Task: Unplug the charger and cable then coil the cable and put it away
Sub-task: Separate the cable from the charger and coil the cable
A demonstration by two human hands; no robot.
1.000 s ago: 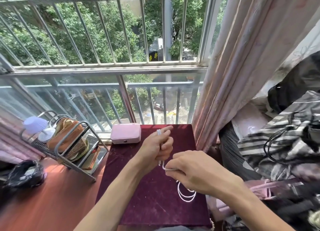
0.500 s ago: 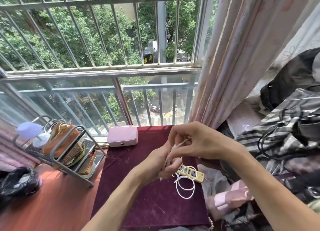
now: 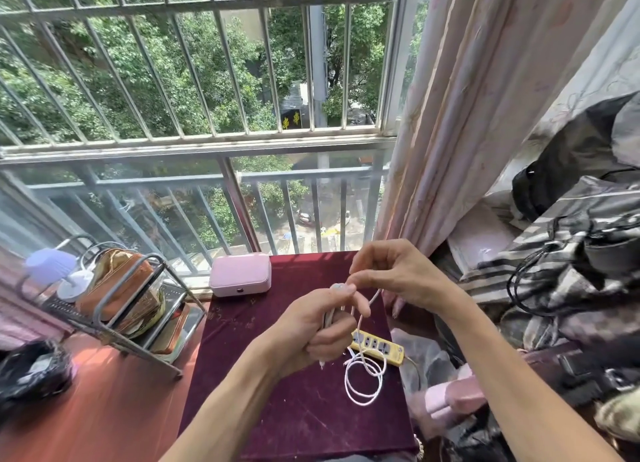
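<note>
White cable is in both hands. Left hand is fisted around a bundle of cable turns held upright over the bench, thumb pressed on top of the bundle. Right hand sits just above and right of it, fingertips pinched on one strand that runs down from the pinch past the left knuckles. Hands close together, almost touching at the thumb tips. Below the left fist the loose rest of the cable hangs down and lies in a few round loops on the dark red velvet cover of the bench, loops touching the near end of a yellow power strip. Power strip lies flat at the bench's right edge, angled, sockets up. Cannot tell where the charger is; a small white bit at the top of the left fist is too blurred to name. Pink box sits at the far edge of the bench by the window bars. Metal rack with brown items stands left of the bench on the reddish floor, a pale lamp beside it. Pink curtain hangs to the right, striped cloth and dark clutter beyond it.
</note>
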